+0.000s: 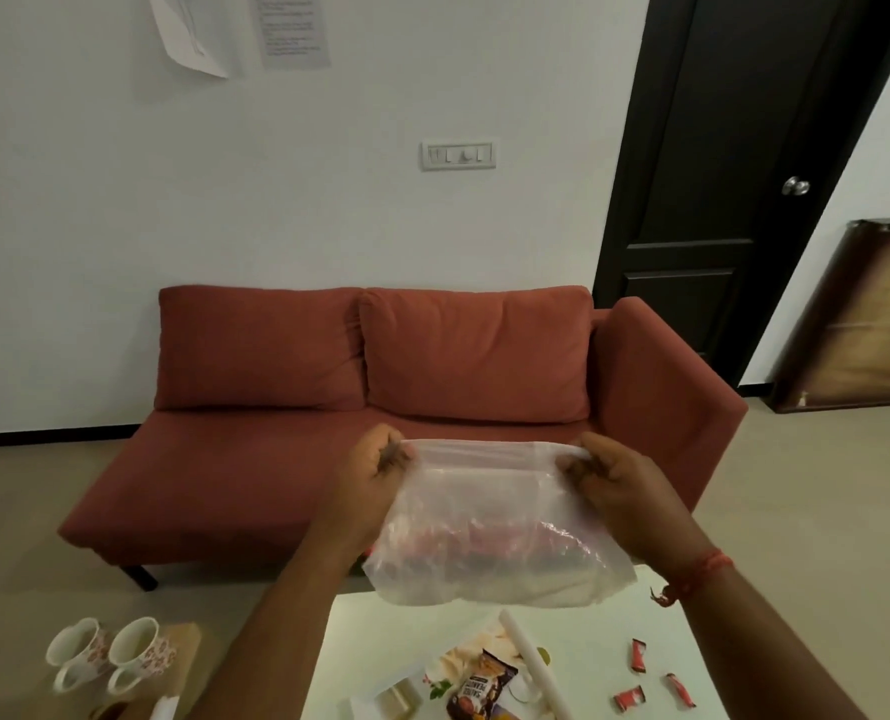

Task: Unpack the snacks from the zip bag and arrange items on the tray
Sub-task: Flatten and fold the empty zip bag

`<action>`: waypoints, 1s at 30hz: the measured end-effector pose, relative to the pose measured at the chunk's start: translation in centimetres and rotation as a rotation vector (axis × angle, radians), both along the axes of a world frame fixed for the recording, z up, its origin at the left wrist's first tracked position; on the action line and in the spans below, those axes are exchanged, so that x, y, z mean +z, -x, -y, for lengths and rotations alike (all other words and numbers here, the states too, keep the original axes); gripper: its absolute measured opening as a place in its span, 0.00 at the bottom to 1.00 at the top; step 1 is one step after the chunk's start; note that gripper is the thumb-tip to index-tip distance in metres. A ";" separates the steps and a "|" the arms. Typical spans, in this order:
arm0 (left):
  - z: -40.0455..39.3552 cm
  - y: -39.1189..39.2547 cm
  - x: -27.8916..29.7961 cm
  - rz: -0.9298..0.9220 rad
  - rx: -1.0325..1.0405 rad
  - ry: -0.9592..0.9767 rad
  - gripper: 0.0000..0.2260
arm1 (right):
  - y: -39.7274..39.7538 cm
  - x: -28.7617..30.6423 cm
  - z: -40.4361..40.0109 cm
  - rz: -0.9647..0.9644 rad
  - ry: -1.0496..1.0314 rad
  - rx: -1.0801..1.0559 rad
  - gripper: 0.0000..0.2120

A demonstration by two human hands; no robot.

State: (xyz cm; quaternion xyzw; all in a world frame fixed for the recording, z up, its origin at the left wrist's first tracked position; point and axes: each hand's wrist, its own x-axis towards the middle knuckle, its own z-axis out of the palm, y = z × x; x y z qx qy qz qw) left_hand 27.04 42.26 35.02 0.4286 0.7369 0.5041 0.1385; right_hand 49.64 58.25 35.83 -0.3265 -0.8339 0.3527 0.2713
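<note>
I hold a clear plastic zip bag (pixel 489 517) up in the air above the white table (pixel 588 646). My left hand (pixel 375 485) pinches its top left corner and my right hand (pixel 614 485) pinches its top right corner. Reddish wrappers show blurred through the lower part of the bag. Below on the table lies a white tray (pixel 533 652) with a dark salted-peanuts packet (pixel 479 688) and other snack packs on it. Three small red candy wrappers (pixel 638 656) lie loose on the table to the right of the tray.
Two floral mugs (pixel 105 657) stand on a low wooden surface at the lower left. A red sofa (pixel 380 407) sits behind the table against the white wall. A dark door (pixel 718 200) is at the right.
</note>
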 end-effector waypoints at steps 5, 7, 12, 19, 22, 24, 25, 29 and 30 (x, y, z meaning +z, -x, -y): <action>0.9 2.6 2.2 -0.074 -0.151 -0.015 0.08 | 2.5 1.5 0.8 0.174 0.000 0.110 0.17; 0.5 3.1 2.9 -0.146 -0.225 -0.012 0.05 | 3.8 3.0 1.4 0.261 0.086 0.265 0.28; -0.6 3.9 3.3 0.142 -0.232 -0.114 0.12 | 7.2 3.2 3.5 0.269 0.256 0.373 0.14; 0.4 4.6 -2.9 1.156 -0.332 -0.189 0.40 | 8.3 0.1 4.6 -0.100 0.309 -0.156 0.09; 0.4 2.1 -4.3 1.127 -0.570 -0.058 0.39 | 8.5 -1.2 5.1 -0.051 0.206 -0.271 0.09; -0.4 0.9 -4.2 1.098 -0.515 0.014 0.39 | 8.3 -1.9 5.7 -0.061 0.184 -0.295 0.10; -0.8 0.4 -4.1 1.081 -0.480 0.024 0.36 | 8.1 -2.3 5.9 -0.096 0.220 -0.277 0.10; -2.1 -0.7 -4.7 1.141 -0.342 -0.062 0.20 | 6.7 -2.8 6.2 -0.365 0.575 -0.100 0.07; -2.3 -0.7 -4.7 1.118 -0.318 -0.095 0.19 | 6.1 -2.7 5.9 -0.402 0.607 -0.092 0.07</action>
